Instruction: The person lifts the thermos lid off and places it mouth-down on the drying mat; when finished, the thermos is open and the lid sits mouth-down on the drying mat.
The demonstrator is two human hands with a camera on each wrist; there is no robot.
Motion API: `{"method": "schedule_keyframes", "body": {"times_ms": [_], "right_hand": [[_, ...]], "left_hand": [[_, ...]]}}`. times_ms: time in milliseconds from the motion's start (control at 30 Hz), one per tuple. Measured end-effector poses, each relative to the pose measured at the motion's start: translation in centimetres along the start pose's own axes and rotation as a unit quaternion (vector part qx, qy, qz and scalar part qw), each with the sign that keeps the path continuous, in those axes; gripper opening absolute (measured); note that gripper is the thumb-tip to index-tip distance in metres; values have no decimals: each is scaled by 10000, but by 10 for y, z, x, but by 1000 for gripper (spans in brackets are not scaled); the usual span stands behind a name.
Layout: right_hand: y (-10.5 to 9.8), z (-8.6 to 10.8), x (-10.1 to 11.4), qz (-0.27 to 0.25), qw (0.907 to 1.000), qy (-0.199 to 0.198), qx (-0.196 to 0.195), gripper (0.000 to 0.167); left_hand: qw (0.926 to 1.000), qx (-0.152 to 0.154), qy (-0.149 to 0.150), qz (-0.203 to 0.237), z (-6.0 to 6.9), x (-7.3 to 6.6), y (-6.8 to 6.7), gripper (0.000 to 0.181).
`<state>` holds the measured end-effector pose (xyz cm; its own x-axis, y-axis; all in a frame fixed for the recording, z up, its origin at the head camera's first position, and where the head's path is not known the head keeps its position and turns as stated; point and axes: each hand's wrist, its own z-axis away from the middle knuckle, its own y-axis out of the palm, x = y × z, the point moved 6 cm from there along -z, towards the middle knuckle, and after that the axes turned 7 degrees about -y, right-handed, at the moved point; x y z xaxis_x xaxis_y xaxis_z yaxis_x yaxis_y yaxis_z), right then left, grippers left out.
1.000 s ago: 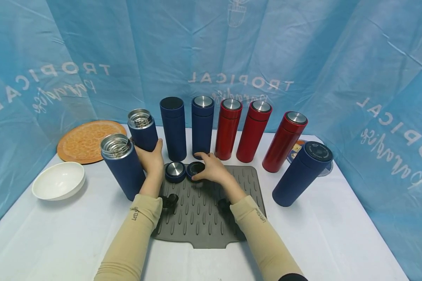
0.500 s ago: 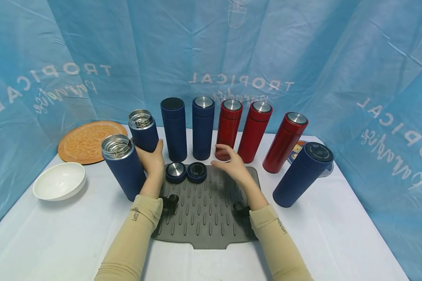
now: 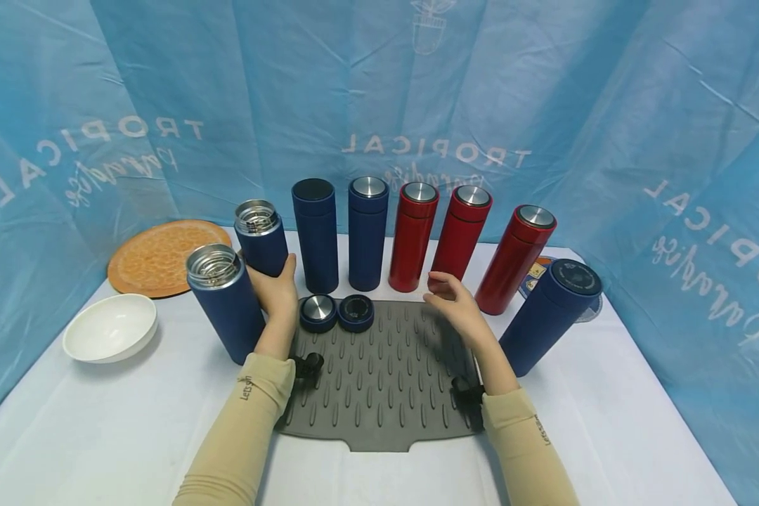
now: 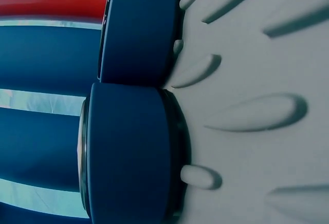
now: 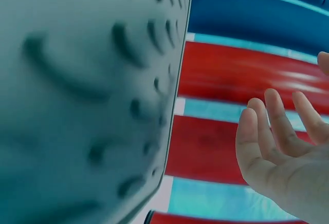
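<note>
In the head view, my left hand (image 3: 278,289) holds the lower part of an uncapped blue thermos bottle (image 3: 262,246); its fingertips are hidden. Another uncapped blue thermos bottle (image 3: 230,306) stands just in front, its steel mouth bare. Two blue lids sit side by side on the grey mat (image 3: 379,386): a silver-topped lid (image 3: 318,310) and a black-topped lid (image 3: 356,313). The left wrist view shows both from the side. My right hand (image 3: 458,309) hovers above the mat's right part, fingers loosely bent and holding nothing. Behind it stands a red thermos bottle (image 3: 458,235).
Along the back stand capped blue bottles (image 3: 315,239) and red bottles (image 3: 411,242). Another red bottle (image 3: 515,260) and a capped blue bottle (image 3: 547,320) are at right, near a patterned coaster (image 3: 534,275). At left are a white bowl (image 3: 110,329) and an orange round mat (image 3: 164,256).
My right hand has let go of the black-topped lid on the mat and moved right toward the red bottles. My left hand has kept its place at the uncapped bottle.
</note>
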<state>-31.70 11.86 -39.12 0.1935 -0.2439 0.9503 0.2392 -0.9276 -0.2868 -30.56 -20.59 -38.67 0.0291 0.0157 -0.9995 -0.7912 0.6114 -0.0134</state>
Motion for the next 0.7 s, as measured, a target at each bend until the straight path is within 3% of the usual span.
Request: {"method": "schedule_keyframes", "body": {"times_ms": [467,700], "right_hand": [[-29,15,-17,59,9983,448,-360,51],[-36,18,-21,542,9955,616,-479,50]], "left_hand": [[10000,-46,56,-59,1,-1,-2,87],[10000,-9,27,-92,1,-1,-1,87]]}}
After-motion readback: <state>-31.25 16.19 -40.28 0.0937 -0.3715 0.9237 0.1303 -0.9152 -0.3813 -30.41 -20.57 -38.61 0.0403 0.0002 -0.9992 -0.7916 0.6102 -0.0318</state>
